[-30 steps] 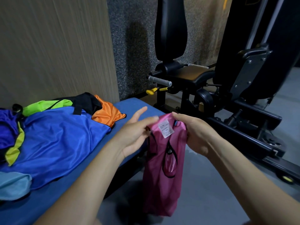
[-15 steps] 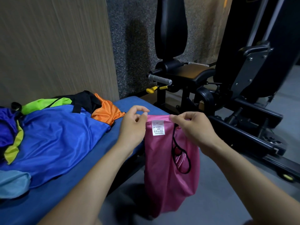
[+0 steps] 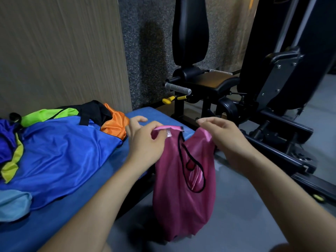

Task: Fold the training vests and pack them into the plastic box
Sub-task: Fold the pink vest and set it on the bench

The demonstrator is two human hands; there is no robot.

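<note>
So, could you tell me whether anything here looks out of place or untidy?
Nothing is damaged or spilled. The vests on the blue bench lie in a loose, unfolded heap: blue vest, green and orange overlapping. Both hands, left hand and right hand, hold the pink vest hanging off the bench edge.

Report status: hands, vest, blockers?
Left hand and right hand each pinch the pink vest at its top. Vest hangs unfolded beside the blue bench. No plastic box in view.
</note>
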